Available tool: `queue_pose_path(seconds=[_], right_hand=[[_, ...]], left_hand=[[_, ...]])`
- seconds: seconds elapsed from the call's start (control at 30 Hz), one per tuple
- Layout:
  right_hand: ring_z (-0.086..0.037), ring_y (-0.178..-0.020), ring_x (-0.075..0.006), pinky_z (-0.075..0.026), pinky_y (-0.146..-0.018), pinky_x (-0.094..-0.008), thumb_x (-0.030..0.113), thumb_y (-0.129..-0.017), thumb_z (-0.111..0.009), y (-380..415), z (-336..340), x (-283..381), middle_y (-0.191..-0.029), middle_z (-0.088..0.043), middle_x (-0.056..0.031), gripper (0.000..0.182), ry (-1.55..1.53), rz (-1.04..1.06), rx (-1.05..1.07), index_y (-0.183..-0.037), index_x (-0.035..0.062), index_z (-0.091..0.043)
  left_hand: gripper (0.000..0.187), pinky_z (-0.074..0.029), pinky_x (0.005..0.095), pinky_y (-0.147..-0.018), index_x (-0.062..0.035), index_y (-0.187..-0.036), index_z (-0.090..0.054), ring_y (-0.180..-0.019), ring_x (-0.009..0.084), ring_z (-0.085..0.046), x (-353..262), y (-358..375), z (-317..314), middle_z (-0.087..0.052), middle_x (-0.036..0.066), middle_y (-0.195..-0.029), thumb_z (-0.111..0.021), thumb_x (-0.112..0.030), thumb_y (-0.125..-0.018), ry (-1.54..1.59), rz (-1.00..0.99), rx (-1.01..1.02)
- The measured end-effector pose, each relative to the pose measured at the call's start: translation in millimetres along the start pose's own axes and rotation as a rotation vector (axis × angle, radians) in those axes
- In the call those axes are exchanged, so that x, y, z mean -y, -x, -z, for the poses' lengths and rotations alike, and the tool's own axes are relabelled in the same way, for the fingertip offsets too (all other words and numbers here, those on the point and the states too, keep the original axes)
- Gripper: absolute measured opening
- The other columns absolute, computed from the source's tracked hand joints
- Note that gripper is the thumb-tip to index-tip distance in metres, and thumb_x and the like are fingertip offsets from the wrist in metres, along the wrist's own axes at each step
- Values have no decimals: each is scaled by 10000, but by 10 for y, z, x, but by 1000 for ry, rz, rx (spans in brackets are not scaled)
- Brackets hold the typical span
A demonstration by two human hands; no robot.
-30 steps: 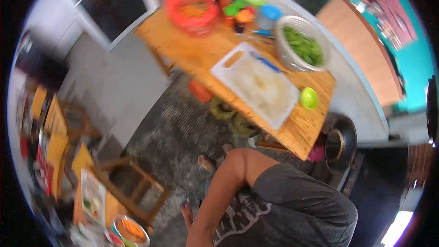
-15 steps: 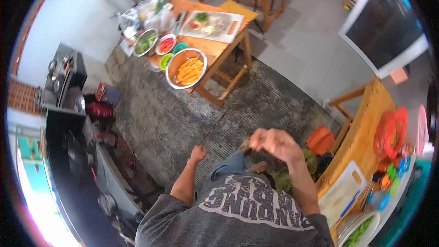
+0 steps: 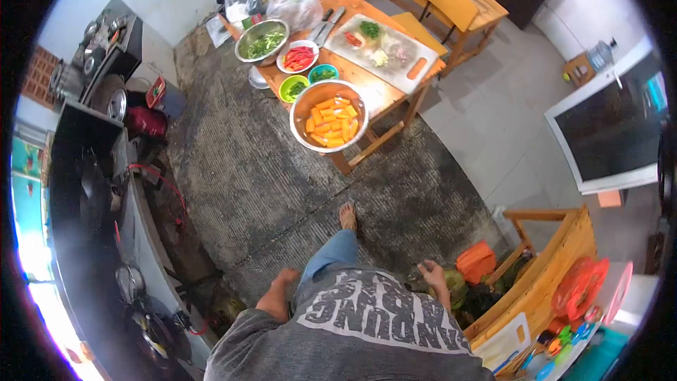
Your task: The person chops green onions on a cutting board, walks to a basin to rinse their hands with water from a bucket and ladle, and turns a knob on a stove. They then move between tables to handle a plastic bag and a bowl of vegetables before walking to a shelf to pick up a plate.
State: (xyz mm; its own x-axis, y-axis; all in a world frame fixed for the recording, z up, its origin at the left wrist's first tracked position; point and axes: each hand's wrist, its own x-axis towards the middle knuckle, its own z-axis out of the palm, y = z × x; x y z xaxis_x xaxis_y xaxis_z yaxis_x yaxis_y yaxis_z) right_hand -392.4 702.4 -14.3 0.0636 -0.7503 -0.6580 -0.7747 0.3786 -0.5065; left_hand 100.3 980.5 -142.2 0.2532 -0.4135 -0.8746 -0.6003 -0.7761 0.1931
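Note:
My left hand (image 3: 285,278) hangs low beside my left hip, seen from above. Its fingers are mostly hidden, and I see no object in it. On the other side, my right hand (image 3: 431,274) is open beside my body, fingers slightly bent and apart, with nothing in it. An orange bag (image 3: 476,262) on the floor is the thing nearest to it. Ahead on a wooden table (image 3: 384,99) stands a metal bowl (image 3: 295,121) of orange pieces, apart from both hands.
Bowls of chopped greens (image 3: 262,42) and red chillies (image 3: 299,57), knives (image 3: 326,28) and a cutting board (image 3: 395,77) occupy the table. Stoves (image 3: 151,261) line the left side. A wooden counter (image 3: 557,268) stands close on my right. A bare foot (image 3: 348,216) is forward on the dark floor.
The table and its bowls appear nearer and farther right in view. My right hand has dropped from in front of me to my side. The left hand has swung back towards my body.

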Motion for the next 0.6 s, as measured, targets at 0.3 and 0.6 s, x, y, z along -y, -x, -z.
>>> queue_pose_path(seconds=[0.3, 0.6], right_hand=[[-520, -1285, -366, -379, -1096, -451, 503, -819, -772, -1674, 938, 2303, -1381, -555, -216, 757, -143, 363, -324, -1359, 14, -564], [-414, -1393, -313, -331, -1141, -385, 465, -832, -781, -3212, 1582, 5673, -1498, -432, -212, 886, -281, 574, -54, -1491, 22, -389]], left_hand=[[388, -494, 393, -962, -21, -1215, -634, -1120, 324, -656, -1456, -79, 2913, -685, 208, -1175, -598, -278, -927, 527, -158, -655], [427, -464, 370, -976, -1, -1228, -636, -1141, 271, -626, -1466, 76, 2383, -681, 164, -1191, -602, -336, -966, 889, 101, -624]])
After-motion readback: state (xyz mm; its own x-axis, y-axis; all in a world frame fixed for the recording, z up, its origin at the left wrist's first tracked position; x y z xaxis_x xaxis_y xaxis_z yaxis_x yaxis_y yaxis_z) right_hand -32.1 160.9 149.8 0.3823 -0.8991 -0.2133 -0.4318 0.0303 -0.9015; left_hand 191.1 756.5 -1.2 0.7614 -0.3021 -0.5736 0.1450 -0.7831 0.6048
